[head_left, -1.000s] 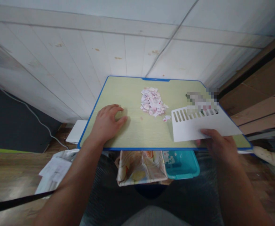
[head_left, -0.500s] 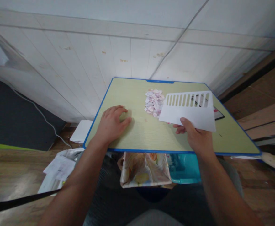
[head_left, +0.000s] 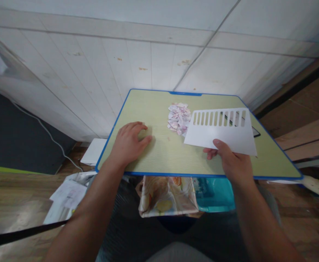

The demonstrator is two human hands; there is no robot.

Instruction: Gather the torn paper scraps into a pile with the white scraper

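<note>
My right hand [head_left: 230, 158] grips a flat white sheet [head_left: 219, 136] by its near edge, thumb on top and fingers underneath. A row of long rounded slots runs along the sheet's far side. Just left of the sheet lies a heap of small torn paper pieces [head_left: 179, 118], pale pink and white; the sheet's left edge is close to it, and I cannot tell if they touch. My left hand [head_left: 130, 140] rests on the left part of the table [head_left: 159, 156], fingers apart and holding nothing. Partly hidden behind the sheet is a dark-edged flat object [head_left: 256, 132].
Below the table's front edge hang a fabric-lined bin [head_left: 168, 203] and a turquoise plastic basket [head_left: 215, 200]. A white wall [head_left: 137, 54] with a cable [head_left: 205, 45] stands behind. Papers [head_left: 69, 193] lie at lower left, and wooden boards [head_left: 306, 136] stand at right.
My right hand has moved slightly right and toward me with the slotted white sheet, covering more of the dark-edged object. My left hand has stayed in place.
</note>
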